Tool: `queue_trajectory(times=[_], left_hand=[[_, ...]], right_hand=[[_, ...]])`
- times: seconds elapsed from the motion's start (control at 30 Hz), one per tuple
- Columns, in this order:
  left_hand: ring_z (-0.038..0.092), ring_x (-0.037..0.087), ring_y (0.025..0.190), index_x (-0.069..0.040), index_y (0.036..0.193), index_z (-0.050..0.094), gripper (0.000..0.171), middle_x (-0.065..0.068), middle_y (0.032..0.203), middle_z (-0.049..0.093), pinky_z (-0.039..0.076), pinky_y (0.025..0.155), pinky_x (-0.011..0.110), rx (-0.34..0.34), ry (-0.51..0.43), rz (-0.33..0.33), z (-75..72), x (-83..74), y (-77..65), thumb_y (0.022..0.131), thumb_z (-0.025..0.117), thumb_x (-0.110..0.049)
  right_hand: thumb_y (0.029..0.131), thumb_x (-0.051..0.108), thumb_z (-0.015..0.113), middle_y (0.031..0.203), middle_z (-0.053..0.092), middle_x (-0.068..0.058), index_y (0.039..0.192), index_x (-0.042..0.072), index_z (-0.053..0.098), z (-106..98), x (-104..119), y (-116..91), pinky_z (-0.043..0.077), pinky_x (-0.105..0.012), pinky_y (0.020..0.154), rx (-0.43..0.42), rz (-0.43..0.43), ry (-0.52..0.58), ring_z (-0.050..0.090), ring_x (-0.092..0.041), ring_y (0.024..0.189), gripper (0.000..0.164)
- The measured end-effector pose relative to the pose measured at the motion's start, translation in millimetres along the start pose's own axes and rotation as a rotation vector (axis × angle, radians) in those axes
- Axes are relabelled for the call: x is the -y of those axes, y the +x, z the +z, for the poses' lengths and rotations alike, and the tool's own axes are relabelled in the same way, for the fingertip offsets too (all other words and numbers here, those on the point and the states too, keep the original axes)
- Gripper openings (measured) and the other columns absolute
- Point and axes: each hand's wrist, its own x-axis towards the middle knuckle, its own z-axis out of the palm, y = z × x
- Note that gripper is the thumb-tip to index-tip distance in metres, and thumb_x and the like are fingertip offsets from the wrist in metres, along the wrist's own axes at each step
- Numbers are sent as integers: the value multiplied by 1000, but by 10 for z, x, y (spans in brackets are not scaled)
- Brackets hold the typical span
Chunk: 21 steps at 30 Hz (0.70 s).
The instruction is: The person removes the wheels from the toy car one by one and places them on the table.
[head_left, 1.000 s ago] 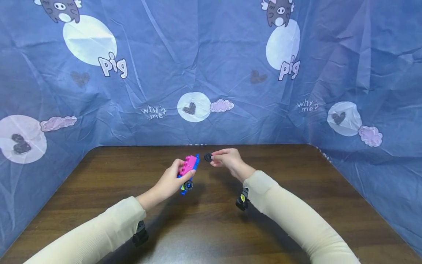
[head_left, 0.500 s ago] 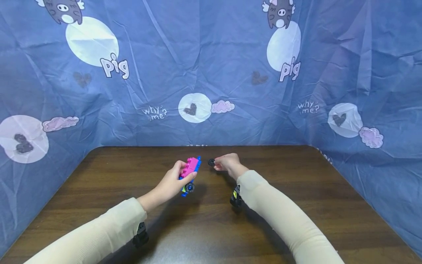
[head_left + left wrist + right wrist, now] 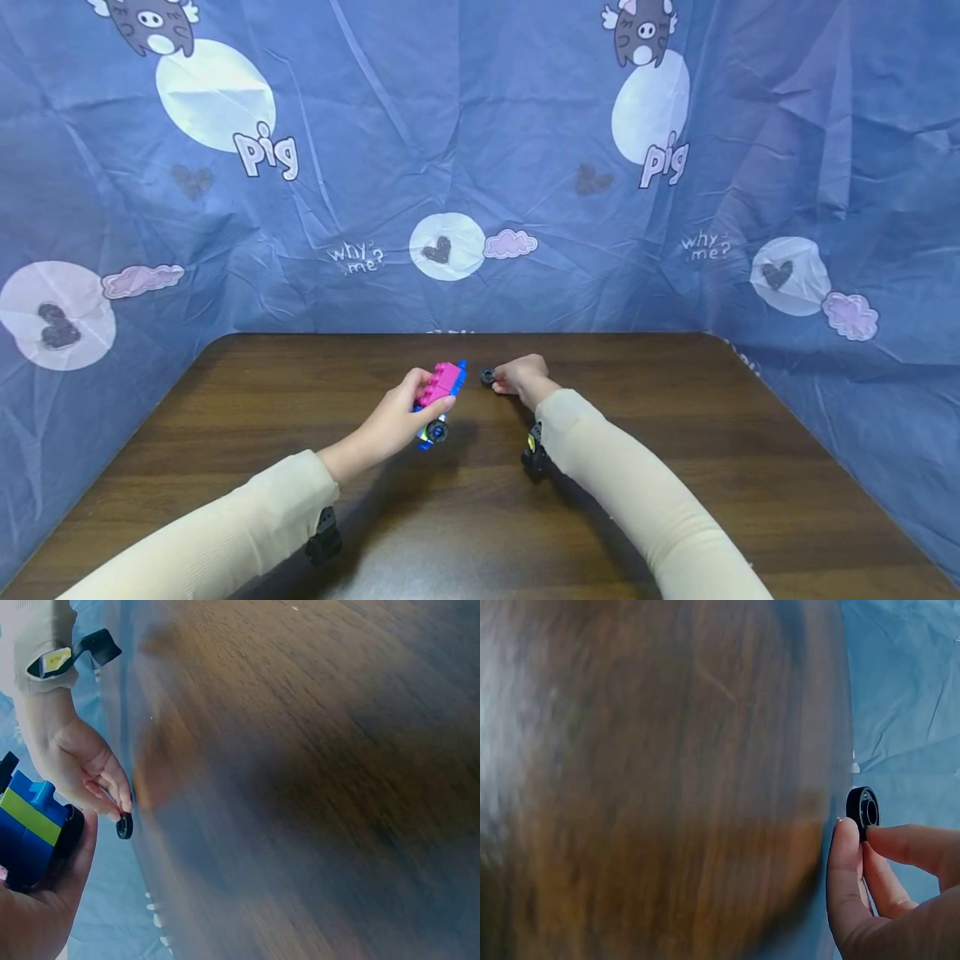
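Observation:
My left hand (image 3: 397,415) grips a toy car built of blocks (image 3: 441,384), pink on one side with a blue base. A black wheel (image 3: 437,431) sits on the car's near end. In the left wrist view the car's blue underside (image 3: 27,832) shows a lime-green strip. To the right, my right hand (image 3: 522,377) pinches a loose black wheel (image 3: 862,808) between thumb and fingertips. Its hollow hub faces the thumb side in the right wrist view. A small gap separates this wheel from the car in the head view.
Both hands are over a brown wooden table (image 3: 480,517). Behind and at the sides hangs a blue cloth (image 3: 360,167) with pig prints. A black camera (image 3: 324,536) is strapped to the left wrist and another camera (image 3: 534,452) to the right.
My right hand has lowered slightly with the wheel and turned, so the wheel sits lower in the head view. The left hand with the car has drifted slightly right and down.

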Motion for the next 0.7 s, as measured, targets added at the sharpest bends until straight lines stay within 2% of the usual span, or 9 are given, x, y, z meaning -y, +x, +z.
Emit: queue_trajectory(times=[0.2, 0.37, 0.57, 0.63, 0.7], left_hand=[[64, 20, 91, -2, 123, 45, 41, 15, 108, 64, 55, 80, 35, 18, -10, -28, 9, 6, -10, 96, 61, -29], [65, 23, 99, -2, 126, 44, 41, 16, 114, 65, 54, 86, 40, 43, -18, -11, 30, 5, -6, 97, 59, -26], [67, 21, 94, -3, 123, 46, 37, 14, 106, 68, 55, 82, 37, 79, -59, -6, 31, 2, -3, 97, 60, -25], [68, 21, 90, -2, 122, 46, 36, 14, 101, 70, 55, 79, 35, 103, -81, 7, 29, 0, -9, 97, 60, -24], [68, 20, 88, -1, 121, 46, 35, 14, 97, 70, 54, 76, 33, 119, -95, 20, 27, -6, -19, 97, 59, -23]], right_hand=[[77, -15, 63, 56, 60, -7, 108, -16, 58, 12, -4, 30, 54, -22, 50, -41, 15, -37, 57, -9, 41, 32], [76, -16, 64, 56, 59, -7, 107, -15, 58, 44, 18, 31, 54, -23, 49, -57, 23, -45, 56, -9, 41, 31], [74, -18, 65, 53, 55, -7, 106, -16, 55, 84, 37, 39, 52, -21, 45, -93, 28, -39, 54, -10, 40, 34], [74, -17, 65, 57, 56, -9, 107, -16, 55, 90, 36, 47, 52, -21, 46, -108, 26, -55, 54, -10, 39, 35], [73, -16, 67, 68, 60, -14, 108, -15, 54, 91, 35, 52, 53, -22, 48, -122, 27, -81, 54, -10, 39, 37]])
